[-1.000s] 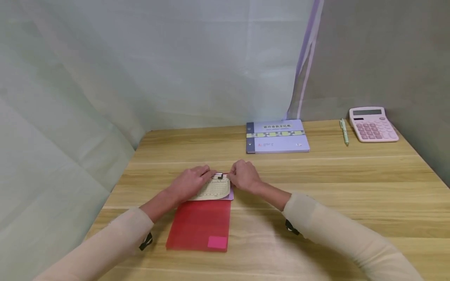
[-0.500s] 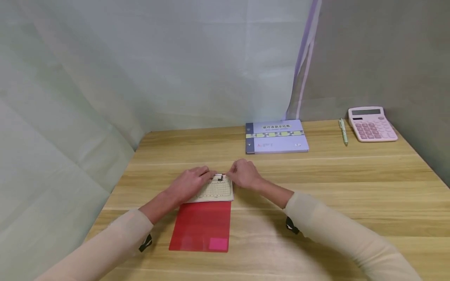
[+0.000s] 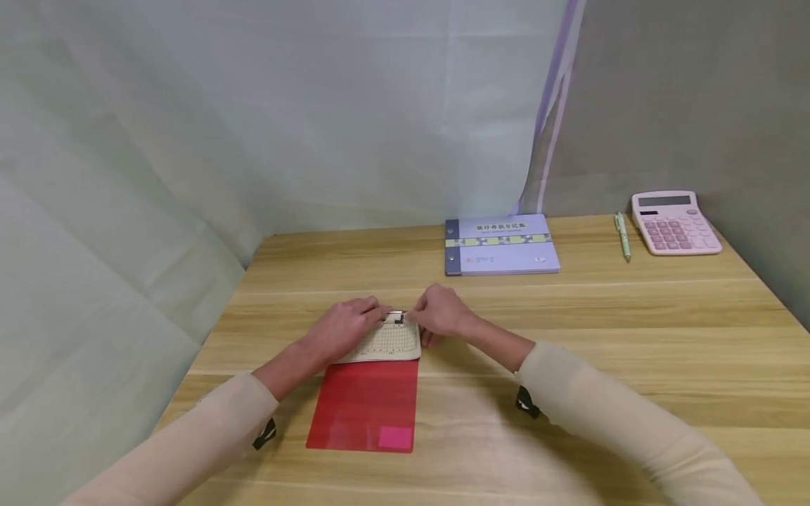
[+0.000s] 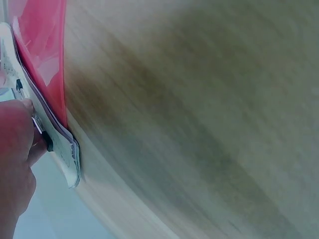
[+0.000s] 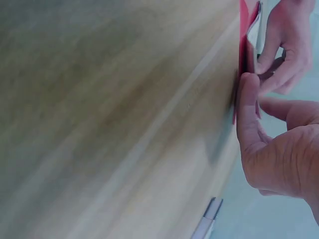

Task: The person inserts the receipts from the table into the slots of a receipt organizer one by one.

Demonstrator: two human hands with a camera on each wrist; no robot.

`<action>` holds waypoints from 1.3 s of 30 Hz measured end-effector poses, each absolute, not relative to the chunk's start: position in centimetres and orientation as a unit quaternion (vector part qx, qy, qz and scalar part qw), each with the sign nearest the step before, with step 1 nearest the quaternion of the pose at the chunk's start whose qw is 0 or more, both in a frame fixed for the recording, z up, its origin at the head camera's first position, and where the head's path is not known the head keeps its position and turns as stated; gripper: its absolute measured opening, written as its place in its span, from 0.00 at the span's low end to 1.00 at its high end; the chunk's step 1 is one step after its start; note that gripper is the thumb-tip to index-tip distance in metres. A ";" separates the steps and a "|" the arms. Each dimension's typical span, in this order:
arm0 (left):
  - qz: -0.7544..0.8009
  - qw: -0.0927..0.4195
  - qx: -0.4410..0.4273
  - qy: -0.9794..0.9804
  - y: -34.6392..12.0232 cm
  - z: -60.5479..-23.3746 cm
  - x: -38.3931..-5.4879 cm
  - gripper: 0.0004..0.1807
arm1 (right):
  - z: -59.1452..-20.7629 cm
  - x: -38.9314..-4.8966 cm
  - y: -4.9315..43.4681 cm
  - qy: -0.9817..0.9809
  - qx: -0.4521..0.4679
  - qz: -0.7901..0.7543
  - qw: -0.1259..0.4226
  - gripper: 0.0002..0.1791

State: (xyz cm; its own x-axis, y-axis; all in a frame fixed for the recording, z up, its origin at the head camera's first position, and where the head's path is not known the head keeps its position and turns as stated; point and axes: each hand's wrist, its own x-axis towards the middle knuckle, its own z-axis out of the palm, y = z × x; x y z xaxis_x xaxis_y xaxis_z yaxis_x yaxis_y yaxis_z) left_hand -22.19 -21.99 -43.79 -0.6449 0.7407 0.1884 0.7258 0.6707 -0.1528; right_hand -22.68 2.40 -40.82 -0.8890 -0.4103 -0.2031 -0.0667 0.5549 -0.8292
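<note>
A red translucent folder with a pink label lies on the table, its upper part under a small stack of cream papers printed with a grid. At the stack's top edge sits a black and silver metal clip. My left hand grips this clip; in the left wrist view its thumb and fingers close around the metal bar. With my right hand, I pinch the papers' top right corner. In the right wrist view the right index finger lies along the stack's edge, the thumb opposite.
Behind the hands lies a lavender ledger book. Farther right are a green pen and a pink calculator. Grey cloth hangs along the back and left edges of the wooden table.
The top sheet's right corner, curled up a second ago over a purple layer, now lies over it. The right hand's fingers have shifted slightly around the corner. The left hand stays put.
</note>
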 end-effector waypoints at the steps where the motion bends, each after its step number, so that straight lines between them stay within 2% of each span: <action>1: 0.032 0.118 -0.405 -0.906 -22.0 -43.8 -22.2 0.24 | -40.8 -22.6 2.4 0.852 -0.126 -0.465 0.204 0.12; 5: 0.042 0.118 -0.407 -0.905 -22.0 -43.8 -22.1 0.27 | -41.0 -22.3 2.3 0.831 -0.087 -0.504 0.218 0.15; 13: 0.050 0.120 -0.408 -0.904 -22.1 -43.8 -21.9 0.30 | -41.3 -21.9 2.0 0.822 -0.059 -0.530 0.201 0.17; 31: 0.039 0.125 -0.411 -0.902 -22.1 -43.9 -21.9 0.30 | -41.7 -21.7 2.0 0.797 -0.019 -0.564 0.214 0.08; 39: 0.014 0.134 -0.408 -0.903 -22.0 -44.0 -22.0 0.25 | -41.6 -21.7 2.0 0.794 -0.025 -0.567 0.218 0.08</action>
State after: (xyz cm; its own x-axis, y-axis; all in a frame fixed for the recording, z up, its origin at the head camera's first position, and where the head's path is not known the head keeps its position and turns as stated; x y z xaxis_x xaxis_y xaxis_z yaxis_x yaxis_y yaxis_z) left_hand -22.02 -22.03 -43.98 -0.6310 0.7407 0.2308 0.7330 0.6666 -0.1354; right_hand -21.72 1.99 -41.57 -0.9039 -0.2864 -0.3178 0.2081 0.3547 -0.9115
